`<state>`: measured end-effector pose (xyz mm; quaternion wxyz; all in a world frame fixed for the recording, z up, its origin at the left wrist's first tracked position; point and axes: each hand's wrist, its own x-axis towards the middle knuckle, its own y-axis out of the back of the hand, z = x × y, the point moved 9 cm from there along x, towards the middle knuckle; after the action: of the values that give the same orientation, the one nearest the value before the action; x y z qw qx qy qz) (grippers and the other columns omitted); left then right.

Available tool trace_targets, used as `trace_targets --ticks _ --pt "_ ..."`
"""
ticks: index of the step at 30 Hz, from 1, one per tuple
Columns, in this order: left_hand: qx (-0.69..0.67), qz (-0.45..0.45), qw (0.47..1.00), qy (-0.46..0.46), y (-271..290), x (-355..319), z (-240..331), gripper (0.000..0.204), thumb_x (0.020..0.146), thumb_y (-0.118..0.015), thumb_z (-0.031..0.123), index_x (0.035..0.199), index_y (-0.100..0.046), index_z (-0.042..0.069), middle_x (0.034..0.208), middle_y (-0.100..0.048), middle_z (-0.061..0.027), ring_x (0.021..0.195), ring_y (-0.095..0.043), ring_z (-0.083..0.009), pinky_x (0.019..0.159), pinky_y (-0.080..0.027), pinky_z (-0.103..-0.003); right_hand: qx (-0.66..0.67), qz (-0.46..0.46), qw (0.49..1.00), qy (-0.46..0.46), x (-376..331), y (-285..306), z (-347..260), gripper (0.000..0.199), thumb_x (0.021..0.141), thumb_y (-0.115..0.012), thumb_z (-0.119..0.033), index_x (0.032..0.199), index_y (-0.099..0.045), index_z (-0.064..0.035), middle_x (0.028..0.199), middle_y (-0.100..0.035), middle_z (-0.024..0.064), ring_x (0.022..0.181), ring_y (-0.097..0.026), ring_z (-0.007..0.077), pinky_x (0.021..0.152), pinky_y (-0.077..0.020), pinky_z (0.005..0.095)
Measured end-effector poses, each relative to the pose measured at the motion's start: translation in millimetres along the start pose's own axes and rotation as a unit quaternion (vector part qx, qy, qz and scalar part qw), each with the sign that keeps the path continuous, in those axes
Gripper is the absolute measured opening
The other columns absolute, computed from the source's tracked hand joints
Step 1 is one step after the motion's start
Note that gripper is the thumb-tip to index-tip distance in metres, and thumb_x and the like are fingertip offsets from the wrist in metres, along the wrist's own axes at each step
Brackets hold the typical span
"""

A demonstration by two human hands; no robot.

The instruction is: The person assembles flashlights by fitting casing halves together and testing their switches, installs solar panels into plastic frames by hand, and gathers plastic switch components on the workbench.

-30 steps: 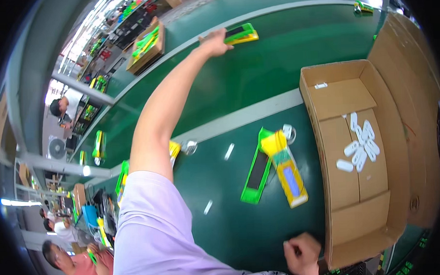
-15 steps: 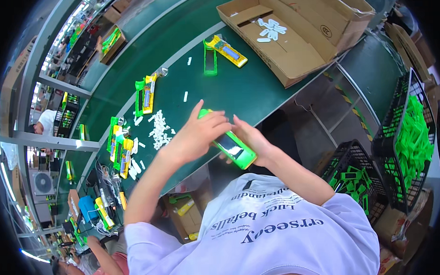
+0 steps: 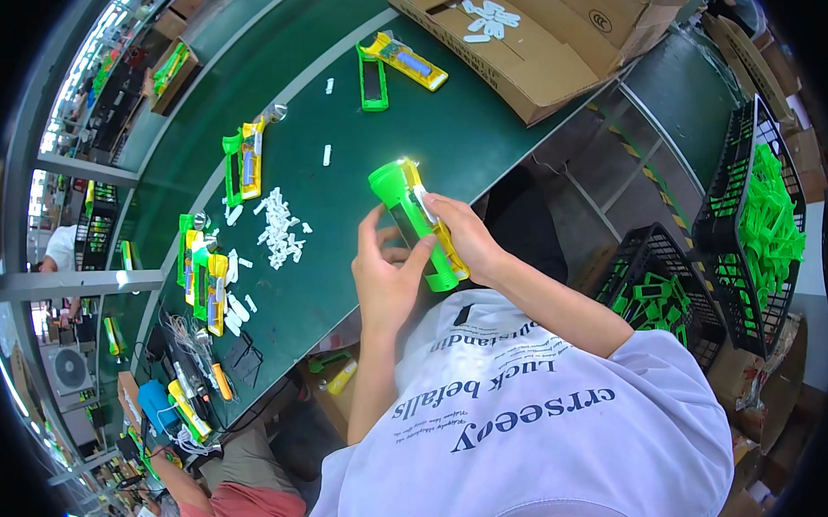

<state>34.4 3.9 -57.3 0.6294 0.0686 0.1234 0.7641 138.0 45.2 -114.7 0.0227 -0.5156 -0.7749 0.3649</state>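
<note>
A green-and-yellow flashlight [image 3: 403,193] is held between both hands near my chest, tilted, with its wide head pointing away from me. My left hand [image 3: 384,269] closes on its green side, the thumb lying across the shell's lower part. On the yellow side, my right hand [image 3: 463,231] grips with the thumb near the upper edge. The green and yellow halves lie along each other; whether they are fully joined I cannot tell. On the bench beyond are an open flashlight [image 3: 409,62] with a green cover beside it, and another opened one [image 3: 250,159].
A pile of small white plastic pieces [image 3: 278,229] lies on the green bench [image 3: 339,202]. At the back right stands a cardboard box [image 3: 554,80] with white parts inside. Black crates [image 3: 707,289] of green parts are at my right. A co-worker's pink sleeve [image 3: 250,510] shows lower left.
The flashlight has turned so its yellow side and head show. My left hand has moved from its top to its left side. The whole view has shifted slightly.
</note>
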Motion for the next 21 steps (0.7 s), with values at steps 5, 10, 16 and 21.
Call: trace_targets --ticks 5,10,16,21 --pt "-0.262 0.004 0.961 0.087 6.4 1.4 -29.5 0.058 0.087 -0.068 0.003 0.137 -0.039 -0.003 0.114 -0.064 -0.0186 0.087 -0.068 -0.0201 0.075 -0.058 -0.031 -0.006 -0.012 1.000 0.012 -0.1 0.7 -0.6 0.037 0.102 -0.047 -0.036 0.113 -0.061 -0.0038 0.093 -0.060 0.0030 0.081 -0.056 0.0081 0.069 -0.0476 0.0245" --pt "-0.273 -0.050 0.956 0.094 14.7 3.0 -28.7 0.054 0.092 -0.060 0.014 0.137 -0.037 -0.005 0.117 -0.064 -0.0222 0.087 -0.070 -0.0257 0.076 -0.061 -0.037 0.101 -0.043 0.994 -0.028 1.7 1.4 9.4 0.043 0.102 -0.046 -0.041 0.117 -0.059 -0.0038 0.097 -0.064 0.0057 0.084 -0.059 0.0095 0.072 -0.0506 0.0261" --pt "-0.261 -0.052 0.960 0.083 13.8 1.7 -17.7 0.056 0.092 -0.062 0.015 0.137 -0.036 -0.006 0.115 -0.064 -0.0223 0.089 -0.071 -0.0270 0.076 -0.061 -0.037 0.189 -0.048 0.979 -0.064 -2.8 -5.6 19.9 0.044 0.102 -0.043 -0.042 0.121 -0.056 -0.0047 0.102 -0.062 0.0077 0.089 -0.060 0.0129 0.077 -0.0530 0.0290" --pt "-0.262 -0.046 0.959 0.101 8.3 -3.8 -15.5 0.061 0.087 -0.067 0.001 0.139 -0.035 -0.006 0.118 -0.063 -0.0200 0.095 -0.069 -0.0224 0.080 -0.059 -0.034 0.195 -0.023 0.977 -0.082 -8.0 -2.9 24.6 0.039 0.100 -0.047 -0.039 0.115 -0.058 -0.0049 0.096 -0.062 0.0061 0.082 -0.061 0.0125 0.073 -0.0524 0.0279"
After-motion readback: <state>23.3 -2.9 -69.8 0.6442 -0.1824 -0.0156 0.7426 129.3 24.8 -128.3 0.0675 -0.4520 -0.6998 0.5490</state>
